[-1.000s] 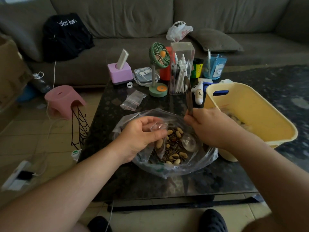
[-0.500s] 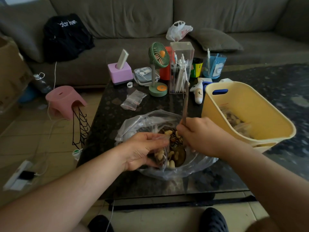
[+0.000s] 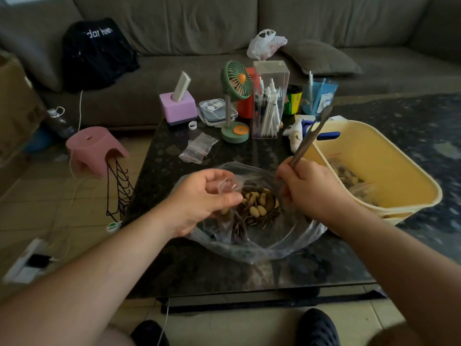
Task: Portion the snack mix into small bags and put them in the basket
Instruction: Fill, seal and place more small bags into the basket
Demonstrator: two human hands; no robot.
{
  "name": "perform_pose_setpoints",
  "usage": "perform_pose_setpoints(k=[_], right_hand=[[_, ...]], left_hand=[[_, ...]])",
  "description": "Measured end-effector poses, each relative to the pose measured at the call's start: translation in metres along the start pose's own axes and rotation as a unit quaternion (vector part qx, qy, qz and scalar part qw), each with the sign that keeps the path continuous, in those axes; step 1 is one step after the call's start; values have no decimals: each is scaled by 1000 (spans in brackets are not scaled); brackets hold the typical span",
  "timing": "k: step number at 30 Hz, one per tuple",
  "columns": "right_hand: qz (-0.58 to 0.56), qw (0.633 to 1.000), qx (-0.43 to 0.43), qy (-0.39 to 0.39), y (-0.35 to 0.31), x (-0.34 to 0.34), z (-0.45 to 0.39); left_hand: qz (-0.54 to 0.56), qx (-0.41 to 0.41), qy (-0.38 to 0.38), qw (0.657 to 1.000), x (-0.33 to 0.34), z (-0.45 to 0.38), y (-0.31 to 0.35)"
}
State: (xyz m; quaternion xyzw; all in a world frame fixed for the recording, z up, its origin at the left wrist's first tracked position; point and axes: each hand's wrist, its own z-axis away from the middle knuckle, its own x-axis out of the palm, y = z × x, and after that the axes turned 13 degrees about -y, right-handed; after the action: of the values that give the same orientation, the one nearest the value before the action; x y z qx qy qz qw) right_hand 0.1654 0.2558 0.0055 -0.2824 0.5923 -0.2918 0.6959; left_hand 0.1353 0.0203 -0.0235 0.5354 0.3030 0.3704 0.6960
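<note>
Two dark shoes [image 3: 316,328] showed at the bottom edge, on a pale tiled floor [image 3: 50,196], both cut off by the frame. Two bare forearms reached forward over a dark, speckled, glossy bench [image 3: 159,156].

The left hand [image 3: 199,201] was curled, pinching open the mouth of a small clear bag [image 3: 228,187]; the lower part of that bag was hard to make out against the plastic behind it. The right hand [image 3: 311,191] was closed in a fist around the handle of a long metal utensil [image 3: 310,136], which slanted up and away. Its working end was hidden below the hand, so its type could not be told.

Between the hands sat a large clear bag [image 3: 249,245], open on the bench, with the snack mix [image 3: 257,206] of pale nuts and striped seeds heaped inside.

To the right stood a yellow basket [image 3: 389,171] with filled small bags [image 3: 354,182] in it, partly hidden by its wall. Empty zip bags [image 3: 198,151] lay just beyond the large bag.

Farther back on the bench stood a green desk fan [image 3: 235,96], a clear box of pens [image 3: 269,101], a lilac box [image 3: 178,106] and other small containers, blurred.

A pink stool [image 3: 96,148] stood on the floor to the left. A grey-brown sofa [image 3: 199,26] filled the far side, with a black garment [image 3: 97,51], a white plastic bag [image 3: 265,43] and a cushion [image 3: 321,58] on it.
</note>
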Motion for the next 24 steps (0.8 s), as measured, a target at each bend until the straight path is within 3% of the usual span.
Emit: perform_pose_setpoints(k=[3, 9, 14, 18, 24], right_hand=[[11, 1000, -13, 22, -3, -5, 1], [52, 996, -48, 54, -15, -21, 8], [63, 990, -93, 84, -26, -25, 11], [158, 971, -151, 95, -28, -17, 8], [172, 967, -169, 85, -25, -11, 5]], left_hand=[[-161, 54, 30, 985, -6, 0, -4], [-378, 39, 53, 924, 2, -7, -17], [-389, 35, 57, 919, 9, -12, -24], [-378, 27, 66, 923, 10, -16, -26], [-358, 22, 67, 931, 10, -18, -29]])
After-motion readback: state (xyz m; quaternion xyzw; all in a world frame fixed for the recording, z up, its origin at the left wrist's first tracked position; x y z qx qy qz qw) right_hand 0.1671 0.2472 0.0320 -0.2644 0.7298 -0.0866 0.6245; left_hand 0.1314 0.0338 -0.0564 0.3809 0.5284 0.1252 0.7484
